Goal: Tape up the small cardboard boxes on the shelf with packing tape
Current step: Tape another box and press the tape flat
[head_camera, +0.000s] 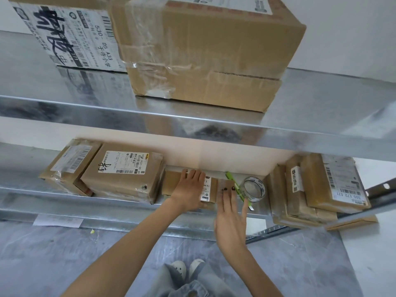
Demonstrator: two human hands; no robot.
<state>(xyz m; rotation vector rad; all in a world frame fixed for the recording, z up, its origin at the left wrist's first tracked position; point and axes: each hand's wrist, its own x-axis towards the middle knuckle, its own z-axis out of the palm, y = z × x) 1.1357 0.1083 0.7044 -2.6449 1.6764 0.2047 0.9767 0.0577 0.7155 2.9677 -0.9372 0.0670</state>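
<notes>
A small flat cardboard box (171, 183) with a white label lies on the lower metal shelf (128, 202). My left hand (188, 189) rests flat on top of it, fingers straight. My right hand (230, 213) reaches in just to its right, fingers extended and touching the box's right end near the label. A roll of clear packing tape (254, 188) stands on the shelf to the right of my right hand. A green utility knife (237, 187) lies between the hand and the roll.
Two labelled boxes (122, 170) sit left on the lower shelf, and a stack of parcels (317, 189) sits right. The upper shelf (192, 125) overhangs, carrying two large cartons (203, 52). A grey floor lies below.
</notes>
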